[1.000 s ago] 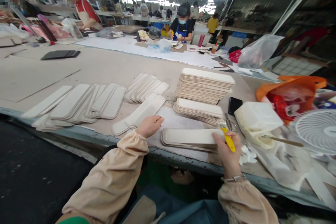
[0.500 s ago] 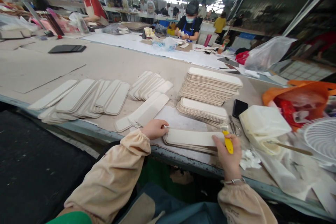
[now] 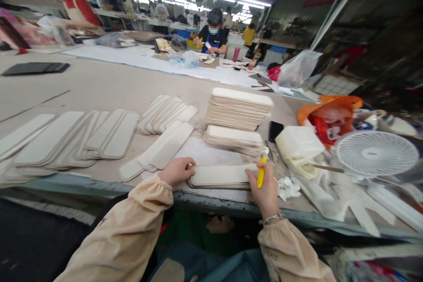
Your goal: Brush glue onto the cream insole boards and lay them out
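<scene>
Between my hands, near the table's front edge, lies a small stack of long pale strips (image 3: 220, 175) with rounded corners. My left hand (image 3: 178, 171) has its thumb and fingers closed at the stack's left end. My right hand (image 3: 266, 187) holds a yellow-handled brush (image 3: 261, 174), its whitish head pointing up. The thumb of that hand rests on the right end of the top strip. Behind are a tall stack of strips (image 3: 239, 108) and a lower stack (image 3: 233, 137). Left of my left hand lies a fanned group of strips (image 3: 167, 143).
More fanned strips (image 3: 114, 136) spread leftward. On the right are a black phone (image 3: 275, 131), scissors (image 3: 272, 155), a whitish container (image 3: 299, 141) with a stick, crumpled tissue (image 3: 288, 188), a white round grille (image 3: 373, 153) and an orange bag (image 3: 325, 108). A co-worker (image 3: 213, 37) works across the table.
The view has turned to the right, so the table's things sit further left. Both hands stay at the ends of the small stack, and the brush stays in my right hand.
</scene>
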Tool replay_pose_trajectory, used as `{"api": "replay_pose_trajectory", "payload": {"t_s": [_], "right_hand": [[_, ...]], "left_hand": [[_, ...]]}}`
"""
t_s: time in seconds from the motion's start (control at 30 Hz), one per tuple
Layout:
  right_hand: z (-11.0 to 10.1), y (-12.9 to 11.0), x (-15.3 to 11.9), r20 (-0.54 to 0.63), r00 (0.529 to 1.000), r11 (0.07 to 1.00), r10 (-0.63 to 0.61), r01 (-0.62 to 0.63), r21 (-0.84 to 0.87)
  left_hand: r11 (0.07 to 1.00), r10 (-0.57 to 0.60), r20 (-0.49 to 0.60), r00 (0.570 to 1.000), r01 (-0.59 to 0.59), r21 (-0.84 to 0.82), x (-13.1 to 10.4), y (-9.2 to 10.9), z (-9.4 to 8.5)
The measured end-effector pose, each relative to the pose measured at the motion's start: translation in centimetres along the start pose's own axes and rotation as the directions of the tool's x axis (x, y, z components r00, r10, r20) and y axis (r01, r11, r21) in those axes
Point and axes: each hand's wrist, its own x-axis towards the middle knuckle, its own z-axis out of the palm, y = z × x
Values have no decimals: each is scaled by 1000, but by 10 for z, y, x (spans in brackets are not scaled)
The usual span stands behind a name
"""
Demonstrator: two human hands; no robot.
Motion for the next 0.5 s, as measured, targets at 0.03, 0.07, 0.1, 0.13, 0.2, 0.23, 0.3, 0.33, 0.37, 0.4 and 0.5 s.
{"api": "replay_pose_trajectory", "payload": {"t_s": [0.03,0.07,0.1,0.13,0.2,0.23,0.3,0.33,0.37,0.4,0.5], "right_hand": [[0,0,0,11,1000,1000,-12,12,-2],[1,1,-1,19,1000,1000,-17,17,-1],[2,2,0,22,1000,1000,-16,16,3],[2,3,0,22,1000,1000,-13,13,9],[3,6,2,19,1000,1000,-9,8,9],[3,7,3,12,1000,1000,-11,11,2],[1,9,4,-9,1000,1000,-25,25,-18],[0,9,4,-18,999,999,-40,40,-25],[-1,7,3,-20,998,997,-67,67,-24],[-2,4,1,-11,994,994,-107,106,-14],[-1,-10,-8,96,956,960,-277,271,70]], "left_hand": [[1000,-5,6,1000,5,4,1,-1,0],[1000,-10,13,1000,10,9,2,-2,1],[1000,-14,19,1000,13,15,3,-3,1],[1000,-15,25,1000,14,21,4,-4,2],[1000,-15,31,999,15,27,6,-6,2],[1000,-15,32,999,14,27,6,-6,2],[1000,-15,30,999,15,22,6,-5,2],[1000,-17,28,999,16,23,6,-5,2],[1000,-17,27,999,17,24,6,-4,2],[999,-20,29,999,19,26,6,-4,1],[999,-27,31,999,26,30,6,-3,1]]}}
